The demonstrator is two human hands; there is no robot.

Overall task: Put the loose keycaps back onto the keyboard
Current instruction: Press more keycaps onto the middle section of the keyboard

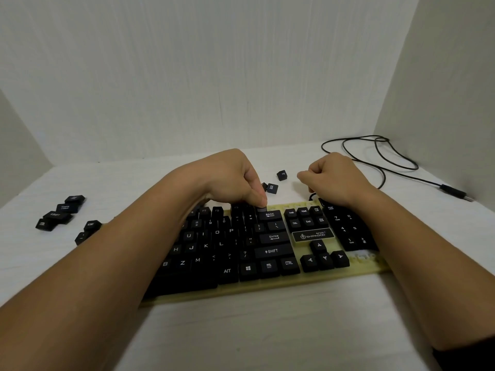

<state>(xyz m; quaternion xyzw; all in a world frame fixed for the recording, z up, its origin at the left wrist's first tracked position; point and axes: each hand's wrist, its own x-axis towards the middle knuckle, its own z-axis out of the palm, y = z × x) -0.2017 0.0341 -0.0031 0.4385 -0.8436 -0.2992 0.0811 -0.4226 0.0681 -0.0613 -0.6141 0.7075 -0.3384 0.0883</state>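
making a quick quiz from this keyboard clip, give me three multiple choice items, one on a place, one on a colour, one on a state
1. Where does the largest group of loose keycaps lie?
A. left of the keyboard
B. on the number pad
C. on the cable

2. What colour is the keyboard base plate?
A. red
B. yellowish
C. blue

3. What is the left hand doing?
A. lying flat and open on the table
B. pressing a keycap down in the top row just left of the BACK key
C. gripping the cable

Answers: 1 A, the pile sits on the table off the keyboard's left end. 2 B, the bare edge shows pale yellow. 3 B, its fingertips pinch down there.
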